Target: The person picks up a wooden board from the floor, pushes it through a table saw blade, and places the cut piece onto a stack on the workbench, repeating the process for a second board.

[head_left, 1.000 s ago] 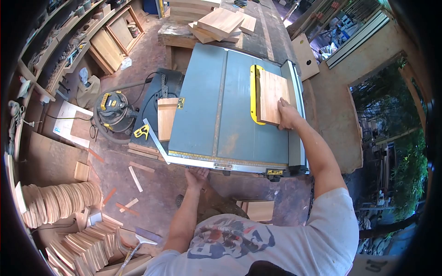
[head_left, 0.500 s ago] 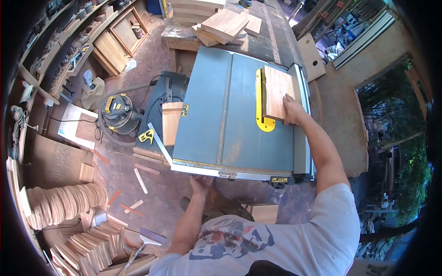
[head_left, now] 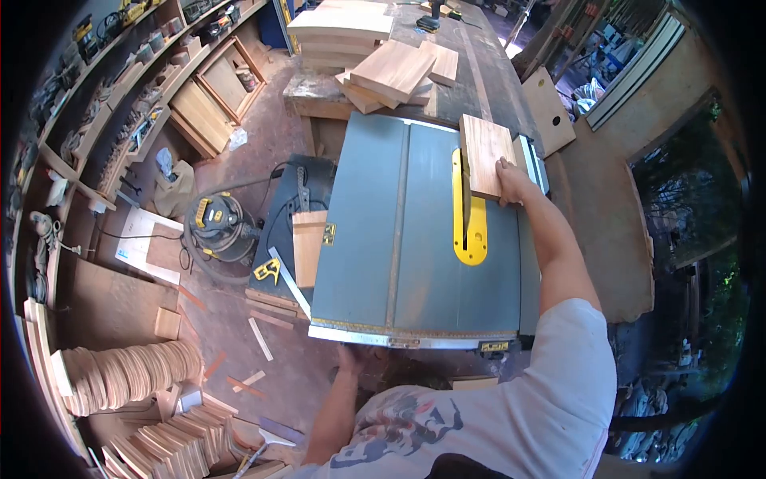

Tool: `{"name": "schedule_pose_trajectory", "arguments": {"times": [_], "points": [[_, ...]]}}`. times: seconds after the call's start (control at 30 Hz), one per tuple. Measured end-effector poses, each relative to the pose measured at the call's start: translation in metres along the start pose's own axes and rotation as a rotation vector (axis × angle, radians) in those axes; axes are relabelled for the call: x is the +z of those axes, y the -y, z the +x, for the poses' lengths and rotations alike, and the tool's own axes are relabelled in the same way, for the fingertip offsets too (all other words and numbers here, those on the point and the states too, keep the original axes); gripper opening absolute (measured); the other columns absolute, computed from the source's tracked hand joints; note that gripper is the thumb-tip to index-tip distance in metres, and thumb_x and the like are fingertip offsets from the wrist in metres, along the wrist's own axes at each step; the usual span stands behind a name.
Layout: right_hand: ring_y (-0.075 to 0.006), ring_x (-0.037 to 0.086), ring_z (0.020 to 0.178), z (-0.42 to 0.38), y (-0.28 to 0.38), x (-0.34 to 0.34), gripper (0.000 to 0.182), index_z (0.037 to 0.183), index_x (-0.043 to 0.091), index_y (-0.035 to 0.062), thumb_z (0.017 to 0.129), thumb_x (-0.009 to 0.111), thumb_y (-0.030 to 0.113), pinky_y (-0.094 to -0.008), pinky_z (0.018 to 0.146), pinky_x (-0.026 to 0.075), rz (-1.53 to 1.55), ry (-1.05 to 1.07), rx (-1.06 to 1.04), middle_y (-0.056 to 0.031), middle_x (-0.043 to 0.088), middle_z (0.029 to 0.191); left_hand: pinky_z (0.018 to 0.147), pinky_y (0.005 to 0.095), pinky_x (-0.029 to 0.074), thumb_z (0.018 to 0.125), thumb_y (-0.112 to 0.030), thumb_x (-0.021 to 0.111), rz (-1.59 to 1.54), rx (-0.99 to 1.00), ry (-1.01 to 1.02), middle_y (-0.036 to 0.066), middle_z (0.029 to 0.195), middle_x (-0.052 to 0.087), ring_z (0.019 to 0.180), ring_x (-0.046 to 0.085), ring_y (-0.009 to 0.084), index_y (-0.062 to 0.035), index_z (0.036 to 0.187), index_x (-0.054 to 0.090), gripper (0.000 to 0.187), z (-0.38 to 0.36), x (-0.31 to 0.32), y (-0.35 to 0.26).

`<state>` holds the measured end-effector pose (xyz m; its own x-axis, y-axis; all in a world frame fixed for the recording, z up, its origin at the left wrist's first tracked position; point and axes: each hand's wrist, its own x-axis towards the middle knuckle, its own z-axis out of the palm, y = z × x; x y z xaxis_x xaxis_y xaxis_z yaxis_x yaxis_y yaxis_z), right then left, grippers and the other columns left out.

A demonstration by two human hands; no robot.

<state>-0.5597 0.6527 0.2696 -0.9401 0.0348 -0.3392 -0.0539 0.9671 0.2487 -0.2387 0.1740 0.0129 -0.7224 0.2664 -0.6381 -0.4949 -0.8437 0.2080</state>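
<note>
A flat wooden board [head_left: 487, 152] lies at the far right of the blue-grey table saw [head_left: 359, 239], against the fence [head_left: 530, 164]. My right hand [head_left: 515, 182] grips its near right corner, fingers on the top face. Left of the board, the dark saw blade [head_left: 467, 191] stands up from the yellow throat plate [head_left: 476, 239], close to the board's left edge. My left hand [head_left: 351, 359] is low at the saw's front rail [head_left: 383, 338]. Its fingers are hidden beneath the rail, so I cannot see whether they hold anything.
Several cut boards [head_left: 392, 70] are stacked on the workbench [head_left: 307, 92] behind the saw. To the left are a shop vacuum [head_left: 219, 227], a yellow combination square [head_left: 267, 271] and another board [head_left: 309, 247]. Curved wooden pieces [head_left: 132, 371] are stacked at lower left; offcuts [head_left: 261, 339] litter the floor.
My right hand has pushed the board farther away along the fence, past more of the blade, baring more of the throat plate. My left hand stays at the front rail. The view has shifted.
</note>
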Motion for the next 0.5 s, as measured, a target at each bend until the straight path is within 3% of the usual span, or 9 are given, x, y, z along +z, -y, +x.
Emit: {"name": "schedule_pose_trajectory", "arguments": {"times": [0.07, 0.1, 0.17, 0.23, 0.27, 0.33, 0.37, 0.43, 0.5], "points": [[-0.0384, 0.034, 0.143, 0.023, -0.008, -0.009, 0.127, 0.149, 0.025, -0.009, 0.049, 0.095, 0.025, -0.035, 0.118, 0.033, -0.003, -0.002, 0.002, -0.03, 0.024, 0.157, 0.1, 0.0453, 0.045, 0.097, -0.056, 0.049, 0.238, 0.003, -0.126, 0.014, 0.129, 0.058, 0.118, 0.056, 0.0301, -0.0048, 0.137, 0.05, 0.065, 0.039, -0.125, 0.005], [-0.0385, 0.034, 0.143, 0.033, -0.012, -0.013, 0.126, 0.149, 0.025, -0.0088, 0.049, 0.095, 0.025, -0.0351, 0.118, 0.033, -0.001, -0.001, 0.006, -0.0302, 0.024, 0.157, 0.096, 0.0397, 0.048, 0.097, -0.05, 0.055, 0.463, -0.011, -0.295, 0.012, 0.126, 0.061, 0.113, 0.059, 0.0244, 0.0006, 0.14, 0.048, 0.067, -0.008, -0.074, -0.023], [-0.0382, 0.038, 0.141, 0.059, -0.021, -0.018, 0.122, 0.148, 0.028, -0.0066, 0.05, 0.095, 0.024, -0.0366, 0.116, 0.037, -0.021, -0.021, 0.016, -0.0272, 0.027, 0.157, 0.095, 0.0366, 0.049, 0.095, -0.045, 0.06, 0.838, 0.061, -0.481, 0.014, 0.129, 0.061, 0.113, 0.061, 0.0235, 0.003, 0.143, 0.046, 0.069, -0.045, -0.116, -0.041], [-0.0383, 0.043, 0.137, 0.077, -0.025, -0.033, 0.12, 0.148, 0.029, -0.0045, 0.051, 0.094, 0.024, -0.0396, 0.113, 0.041, -0.043, 0.008, 0.044, -0.0242, 0.029, 0.157, 0.107, 0.0419, 0.042, 0.086, -0.044, 0.068, 1.255, 0.027, -0.675, 0.027, 0.14, 0.053, 0.13, 0.052, 0.038, 0.0089, 0.141, 0.046, 0.08, -0.087, -0.175, -0.059], [-0.0383, 0.045, 0.135, 0.088, -0.028, -0.04, 0.12, 0.148, 0.029, -0.0035, 0.051, 0.094, 0.024, -0.0411, 0.111, 0.042, -0.054, 0.021, 0.059, -0.0227, 0.031, 0.157, 0.11, 0.042, 0.039, 0.083, -0.045, 0.071, 1.347, 0.05, -0.792, 0.031, 0.139, 0.052, 0.131, 0.05, 0.0401, 0.0128, 0.138, 0.048, 0.083, -0.127, -0.157, -0.063], [-0.0378, 0.053, 0.127, 0.118, -0.046, -0.038, 0.11, 0.144, 0.038, -0.0031, 0.052, 0.093, 0.025, -0.0451, 0.103, 0.049, 0.01, 0.022, 0.016, -0.0202, 0.04, 0.152, 0.111, 0.0417, 0.038, 0.081, -0.045, 0.072, 1.581, -0.07, -0.684, 0.033, 0.136, 0.054, 0.131, 0.05, 0.0403, 0.0153, 0.133, 0.051, 0.082, -0.179, -0.275, -0.069], [-0.038, 0.055, 0.125, 0.13, -0.053, -0.04, 0.106, 0.142, 0.042, -0.0035, 0.054, 0.092, 0.026, -0.0446, 0.101, 0.05, 0.036, 0.031, -0.022, -0.0208, 0.044, 0.149, 0.095, 0.0411, 0.05, 0.082, -0.043, 0.071, 1.57, -0.106, -0.814, 0.03, 0.118, 0.065, 0.11, 0.064, 0.0397, 0.0165, 0.129, 0.053, 0.078, -0.201, -0.251, -0.066], [-0.0383, 0.059, 0.121, 0.156, -0.07, -0.049, 0.098, 0.137, 0.048, -0.0053, 0.057, 0.091, 0.031, -0.0429, 0.098, 0.051, 0.345, 0.042, -0.025, -0.0225, 0.052, 0.142, 0.068, 0.0405, 0.055, 0.084, -0.036, 0.07, 1.397, -0.266, -1.03, 0.021, 0.095, 0.07, 0.078, 0.068, 0.0315, 0.0157, 0.127, 0.054, 0.069, -0.245, -0.224, -0.055], [-0.0387, 0.061, 0.119, 0.175, -0.099, -0.051, 0.091, 0.132, 0.054, -0.0082, 0.061, 0.09, 0.037, -0.0404, 0.096, 0.052, 0.904, 0.064, 0.072, -0.0245, 0.059, 0.134, 0.064, 0.0396, 0.054, 0.084, -0.035, 0.07, 1.275, -0.247, -1.12, 0.019, 0.092, 0.07, 0.075, 0.067, 0.0296, 0.0153, 0.127, 0.054, 0.068, -0.26, -0.213, -0.046]]}}
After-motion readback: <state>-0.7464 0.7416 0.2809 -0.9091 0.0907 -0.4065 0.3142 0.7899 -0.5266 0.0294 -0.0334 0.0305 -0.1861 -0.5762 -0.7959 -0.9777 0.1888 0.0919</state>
